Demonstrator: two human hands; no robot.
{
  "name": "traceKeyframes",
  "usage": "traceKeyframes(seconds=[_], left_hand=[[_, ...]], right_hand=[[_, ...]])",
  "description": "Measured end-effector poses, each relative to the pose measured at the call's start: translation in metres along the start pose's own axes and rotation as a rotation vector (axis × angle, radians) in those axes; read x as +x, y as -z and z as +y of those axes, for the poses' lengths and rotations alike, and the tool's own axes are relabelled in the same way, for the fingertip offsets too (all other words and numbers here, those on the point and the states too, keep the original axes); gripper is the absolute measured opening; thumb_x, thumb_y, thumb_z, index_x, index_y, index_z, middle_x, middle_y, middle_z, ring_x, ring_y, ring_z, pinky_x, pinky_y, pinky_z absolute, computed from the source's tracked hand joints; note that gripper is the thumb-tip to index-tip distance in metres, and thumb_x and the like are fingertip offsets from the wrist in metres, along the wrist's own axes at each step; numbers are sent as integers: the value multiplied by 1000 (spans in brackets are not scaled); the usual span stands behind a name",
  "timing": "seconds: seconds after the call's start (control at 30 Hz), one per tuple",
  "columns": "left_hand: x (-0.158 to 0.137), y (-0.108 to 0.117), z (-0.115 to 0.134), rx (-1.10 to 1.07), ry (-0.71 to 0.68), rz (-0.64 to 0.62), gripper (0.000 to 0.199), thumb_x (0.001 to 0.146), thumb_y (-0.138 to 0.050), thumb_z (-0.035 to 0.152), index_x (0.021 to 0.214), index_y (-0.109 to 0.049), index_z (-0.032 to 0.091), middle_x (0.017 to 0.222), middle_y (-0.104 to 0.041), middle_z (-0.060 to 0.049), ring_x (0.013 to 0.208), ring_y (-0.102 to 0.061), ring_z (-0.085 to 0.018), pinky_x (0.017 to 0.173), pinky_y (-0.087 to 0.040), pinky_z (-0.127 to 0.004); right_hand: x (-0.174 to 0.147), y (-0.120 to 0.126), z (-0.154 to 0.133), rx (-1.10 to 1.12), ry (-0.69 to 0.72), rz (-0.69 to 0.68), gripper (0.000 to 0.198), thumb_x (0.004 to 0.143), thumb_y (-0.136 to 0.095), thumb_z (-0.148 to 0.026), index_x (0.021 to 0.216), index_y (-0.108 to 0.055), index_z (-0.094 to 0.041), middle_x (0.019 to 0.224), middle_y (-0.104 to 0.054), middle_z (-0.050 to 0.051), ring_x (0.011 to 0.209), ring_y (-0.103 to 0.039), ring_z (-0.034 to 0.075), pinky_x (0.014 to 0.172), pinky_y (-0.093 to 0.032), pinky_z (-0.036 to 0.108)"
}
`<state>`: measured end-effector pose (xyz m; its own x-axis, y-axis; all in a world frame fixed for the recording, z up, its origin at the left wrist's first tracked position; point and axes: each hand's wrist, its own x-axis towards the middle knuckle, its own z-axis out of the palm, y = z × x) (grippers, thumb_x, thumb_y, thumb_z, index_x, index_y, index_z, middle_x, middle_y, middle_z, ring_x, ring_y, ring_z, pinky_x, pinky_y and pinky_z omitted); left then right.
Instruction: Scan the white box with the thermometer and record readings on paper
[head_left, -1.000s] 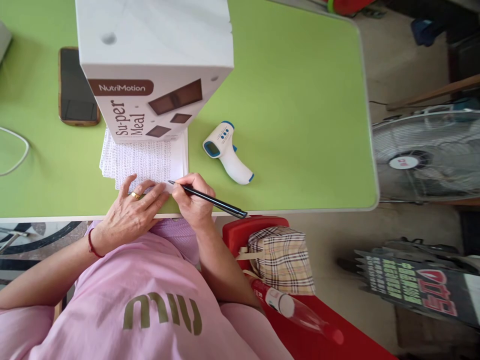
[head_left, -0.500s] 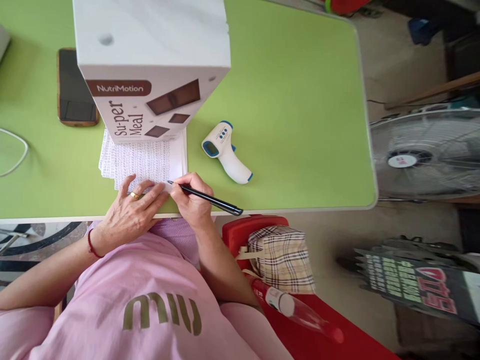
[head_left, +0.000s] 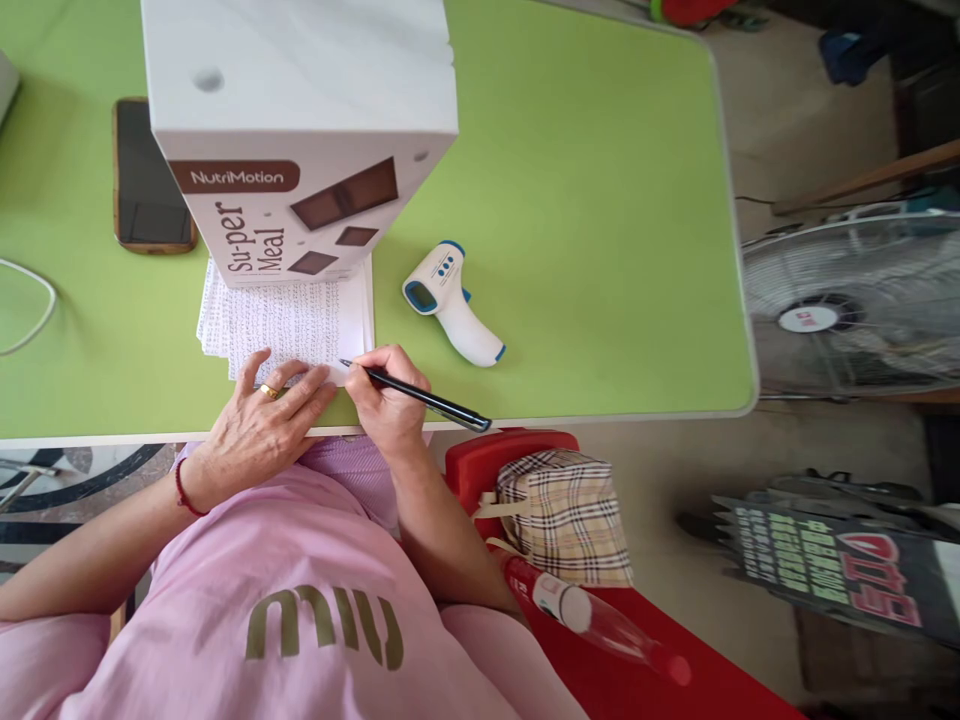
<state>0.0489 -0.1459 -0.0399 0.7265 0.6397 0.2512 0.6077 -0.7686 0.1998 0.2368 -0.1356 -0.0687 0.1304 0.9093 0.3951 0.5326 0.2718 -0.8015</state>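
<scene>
Between the thumb and fingers of my right hand (head_left: pixel 390 397) is a black pen (head_left: pixel 439 403), its tip at the lower right of a handwritten sheet (head_left: pixel 300 325). My left hand (head_left: pixel 274 420) lies flat with fingers apart over the sheet's lower edge, a gold ring on one finger. Rows of small writing cover most of the sheet, with a blank strip at its right. More sheets lie under it. A tall white box (head_left: pixel 300 80) marked NutriMotion stands on the upper part of the papers and hides it.
Right of the papers lies a white infrared thermometer (head_left: pixel 454 305). A phone (head_left: pixel 152 180) and a white cable (head_left: pixel 45 320) are on the green table (head_left: pixel 600 230) at left. Beyond its right edge stands a fan (head_left: pixel 832 310). A plaid bag (head_left: pixel 566 515) and plastic bottle (head_left: pixel 592 615) rest on a red chair (head_left: pixel 570 665).
My right hand and the pen have shifted slightly to the right along the sheet. My left hand stays in place, and the view has moved very slightly.
</scene>
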Motion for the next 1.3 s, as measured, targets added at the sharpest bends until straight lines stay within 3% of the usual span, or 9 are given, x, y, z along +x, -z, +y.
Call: traceKeyframes(seconds=[1.3], left_hand=[[0,1,-1,-14,9,-18,44,93,-62,15,137,-58,13,138,-64,-16,123,-59,-35,111,-38,-63]], right_hand=[[1,1,0,-32,-81,-64,12,86,-57,-32,78,-56,-24,60,-57,-5,52,-53,12,56,-49,26]])
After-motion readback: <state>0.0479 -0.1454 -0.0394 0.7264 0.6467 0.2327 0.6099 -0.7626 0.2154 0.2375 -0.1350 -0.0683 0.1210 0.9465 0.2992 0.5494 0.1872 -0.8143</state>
